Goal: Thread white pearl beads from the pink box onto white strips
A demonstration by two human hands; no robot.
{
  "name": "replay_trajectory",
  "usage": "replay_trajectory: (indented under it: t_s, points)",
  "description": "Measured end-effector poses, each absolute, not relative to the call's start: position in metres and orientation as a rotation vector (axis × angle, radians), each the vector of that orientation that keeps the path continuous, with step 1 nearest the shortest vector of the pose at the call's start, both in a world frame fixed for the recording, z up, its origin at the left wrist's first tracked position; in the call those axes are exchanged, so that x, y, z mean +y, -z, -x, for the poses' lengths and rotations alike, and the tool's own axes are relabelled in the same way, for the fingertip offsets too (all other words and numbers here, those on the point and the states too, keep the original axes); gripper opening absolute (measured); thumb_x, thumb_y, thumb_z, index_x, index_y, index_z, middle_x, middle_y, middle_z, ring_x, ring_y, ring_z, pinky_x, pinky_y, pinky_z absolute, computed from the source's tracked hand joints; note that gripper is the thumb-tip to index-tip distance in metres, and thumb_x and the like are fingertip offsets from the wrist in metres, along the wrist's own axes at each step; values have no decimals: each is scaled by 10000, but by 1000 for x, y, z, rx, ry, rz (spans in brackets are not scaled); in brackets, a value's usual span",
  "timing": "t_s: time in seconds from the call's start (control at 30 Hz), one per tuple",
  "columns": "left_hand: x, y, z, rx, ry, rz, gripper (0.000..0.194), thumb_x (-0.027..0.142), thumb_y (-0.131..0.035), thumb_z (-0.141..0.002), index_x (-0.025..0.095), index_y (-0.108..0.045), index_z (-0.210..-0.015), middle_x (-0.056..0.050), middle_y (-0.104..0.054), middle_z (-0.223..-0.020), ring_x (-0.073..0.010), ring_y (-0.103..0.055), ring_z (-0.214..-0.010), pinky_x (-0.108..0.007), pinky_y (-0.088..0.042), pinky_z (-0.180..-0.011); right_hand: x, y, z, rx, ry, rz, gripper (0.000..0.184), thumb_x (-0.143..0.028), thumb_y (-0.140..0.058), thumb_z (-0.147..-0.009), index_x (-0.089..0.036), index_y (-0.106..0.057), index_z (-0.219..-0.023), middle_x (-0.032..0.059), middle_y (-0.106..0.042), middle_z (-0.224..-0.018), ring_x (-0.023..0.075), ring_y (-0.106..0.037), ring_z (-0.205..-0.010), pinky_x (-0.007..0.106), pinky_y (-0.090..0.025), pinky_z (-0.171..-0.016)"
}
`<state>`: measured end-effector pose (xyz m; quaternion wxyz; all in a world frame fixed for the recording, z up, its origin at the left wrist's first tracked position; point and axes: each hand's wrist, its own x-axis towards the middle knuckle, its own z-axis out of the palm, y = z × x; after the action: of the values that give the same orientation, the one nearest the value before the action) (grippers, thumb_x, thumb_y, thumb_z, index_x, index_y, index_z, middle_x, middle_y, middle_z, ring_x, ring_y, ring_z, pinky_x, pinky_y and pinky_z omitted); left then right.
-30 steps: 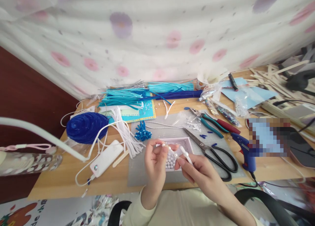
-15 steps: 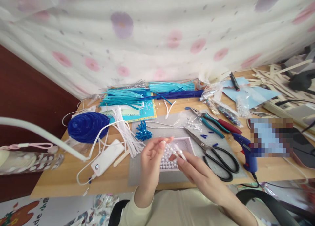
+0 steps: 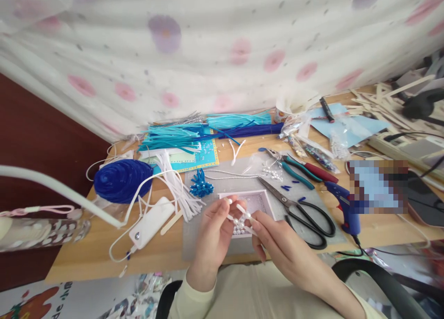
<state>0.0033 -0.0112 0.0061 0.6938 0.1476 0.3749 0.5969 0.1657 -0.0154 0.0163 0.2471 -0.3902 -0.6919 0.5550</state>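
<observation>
- At lower centre of the frame we see the left hand (image 3: 215,228) raised above the grey mat (image 3: 194,245), its fingers curled and pinched together on one end of a white pearl-tipped stem piece (image 3: 241,217).
- The right hand (image 3: 277,247) meets it from the lower right; its thumb and forefinger are closed on the other end of the same piece, so that both hands clamp it between them.
- The piece hangs just above a pink-framed tray of pearls (image 3: 258,199), which lies on the mat at centre frame.
- To the right of the tray lie black-handled scissors (image 3: 301,215), blades pointing to the upper left.
- Further right a blue glue gun (image 3: 343,208) rests at the mat's edge.
- Above the scissors we note pliers with teal and red handles (image 3: 305,173).
- Left of the tray sits a small blue flower-like cluster (image 3: 200,187), with a strand of pearls (image 3: 229,174) just above it.
- At centre left we see a dark blue coiled form (image 3: 121,180), a bundle of white stems (image 3: 180,191) and a white power bank (image 3: 151,222) with its cable.
- Blue and teal stems (image 3: 208,131) lie along the far edge of the wooden table (image 3: 86,259), below a flowered curtain (image 3: 222,50).
</observation>
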Motion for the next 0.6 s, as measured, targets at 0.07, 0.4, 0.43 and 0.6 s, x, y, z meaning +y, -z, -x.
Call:
replay_trajectory:
  t_s: [0.07, 0.4, 0.43, 0.6]
  points:
    - [-11, -6, -3, 840, -1327, -347, 264, 418, -963, -639, 228, -861, -791, -44, -816, -745, -184, -758, -724, -269, -603, -709, -15, -16, -166, -1893, -1506, 1068, 387, -415, -253, -1112, -251, -445, -820, -44, -574, -596, 129, -545, -535, 252, -444, -611]
    - [-13, -5, 0, 920, -1291, -372, 238, 401, -955, -644, 229, -861, -779, -64, -812, -729, -189, -745, -684, -268, -596, -628, -15, -21, -164, -1896, -1477, 1100, 406, -422, -250, -1106, -255, -421, -778, -35, -554, -579, 135, -523, -510, 265, -414, -573]
    - [-13, -5, 0, 920, -1288, -374, 237, 403, -955, -644, 230, -861, -777, -63, -814, -728, -184, -741, -672, -260, -591, -614, -14, -21, -164, -1896, -1483, 1103, 405, -420, -251, -1106, -255, -417, -776, -35, -548, -578, 135, -515, -509, 267, -409, -571]
    - [-12, -5, 1, 960, -1275, -445, 244, 432, -941, -659, 240, -863, -788, -61, -833, -766, -177, -739, -675, -234, -574, -579, -14, -21, -164, -1908, -1478, 1115, 384, -392, -264, -1103, -257, -391, -767, -44, -496, -583, 132, -458, -511, 273, -376, -563]
